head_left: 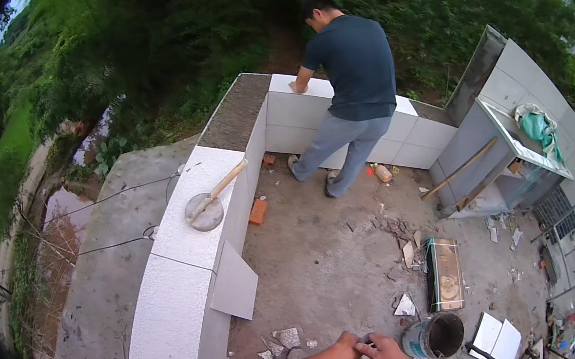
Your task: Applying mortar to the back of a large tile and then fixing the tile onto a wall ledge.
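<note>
My left hand point(347, 347), with a dark watch on its wrist, meets my right hand point(382, 349) low in front of my body. Both hands' fingers are curled closed and touch each other. Whatever may lie between them is too small or hidden to make out. Right beside my right hand stands a bucket point(413, 340) with a dark inside. To the left runs a low wall topped with white tiles point(166, 313). A mallet point(205, 212) with a round grey head and wooden handle rests on it.
A co-worker point(360, 68) bends over the far wall, a hand on its white top tile. A loose tile point(235, 284) leans against the left wall. An orange brick point(257, 212), a strapped tile box point(445, 275), broken tile pieces point(404, 305) and a tiled counter point(478, 158) surround the floor.
</note>
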A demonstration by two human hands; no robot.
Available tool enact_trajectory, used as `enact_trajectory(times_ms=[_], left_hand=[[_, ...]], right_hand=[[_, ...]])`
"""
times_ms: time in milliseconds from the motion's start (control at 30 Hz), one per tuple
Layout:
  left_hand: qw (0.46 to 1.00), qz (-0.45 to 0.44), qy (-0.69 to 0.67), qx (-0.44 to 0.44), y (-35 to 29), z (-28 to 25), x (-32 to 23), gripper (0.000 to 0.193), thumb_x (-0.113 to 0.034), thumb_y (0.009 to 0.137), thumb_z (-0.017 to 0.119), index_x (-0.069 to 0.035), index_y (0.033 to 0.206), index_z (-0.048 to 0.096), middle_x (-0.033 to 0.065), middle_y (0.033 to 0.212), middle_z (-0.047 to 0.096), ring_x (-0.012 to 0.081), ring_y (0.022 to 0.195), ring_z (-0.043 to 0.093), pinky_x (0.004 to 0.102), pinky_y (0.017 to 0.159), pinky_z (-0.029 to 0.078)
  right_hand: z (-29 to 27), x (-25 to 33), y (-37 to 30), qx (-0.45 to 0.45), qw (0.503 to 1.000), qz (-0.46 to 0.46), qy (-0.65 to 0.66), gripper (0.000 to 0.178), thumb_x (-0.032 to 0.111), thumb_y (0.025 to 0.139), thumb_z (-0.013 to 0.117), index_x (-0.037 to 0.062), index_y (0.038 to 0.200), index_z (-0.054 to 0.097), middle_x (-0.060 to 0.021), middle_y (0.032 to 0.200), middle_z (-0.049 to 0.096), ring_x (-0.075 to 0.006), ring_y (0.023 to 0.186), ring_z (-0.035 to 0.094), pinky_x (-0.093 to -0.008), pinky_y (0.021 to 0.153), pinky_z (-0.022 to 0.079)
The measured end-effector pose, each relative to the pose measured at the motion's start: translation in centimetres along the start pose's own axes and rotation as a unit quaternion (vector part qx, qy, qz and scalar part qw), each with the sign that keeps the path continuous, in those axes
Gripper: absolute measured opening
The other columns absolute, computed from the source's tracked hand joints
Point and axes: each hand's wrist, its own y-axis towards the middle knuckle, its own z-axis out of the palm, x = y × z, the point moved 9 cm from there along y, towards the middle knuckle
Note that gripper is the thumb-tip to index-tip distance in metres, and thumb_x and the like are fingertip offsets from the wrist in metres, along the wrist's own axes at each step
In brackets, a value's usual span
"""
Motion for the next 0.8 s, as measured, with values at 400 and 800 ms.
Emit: enact_trajectory(times_ms=[400,800], left_hand=[[0.995,-0.012,0.095,0.041,-2.6,-1.6,-2.9,0.022,-0.027,0.08,0.061,-0.009,0.088,0.069,0.0174,0.085,0.07,0.0356,0.086,0.068,0.0396,0.071,0.055],[1.0,-0.002,-0.014,-0.006,-2.4,0.7,0.2,0.024,-0.027,0.076,0.062,-0.008,0.086,0.071,0.022,0.085,0.069,0.0377,0.086,0.068,0.0423,0.07,0.054]], right_hand=[[0.2,1.1,-1.1,-0.001,0.999,0.03,0.009,0.044,0.043,0.092,0.061,0.0006,0.103,0.066,-0.0196,0.095,0.068,-0.0314,0.089,0.068,-0.0377,0.078,0.053],[0.9,1.9,-1.6,0.003,0.999,-0.001,0.041,0.044,0.044,0.091,0.061,0.0012,0.1,0.064,-0.0187,0.093,0.068,-0.0347,0.088,0.066,-0.0398,0.077,0.052]])
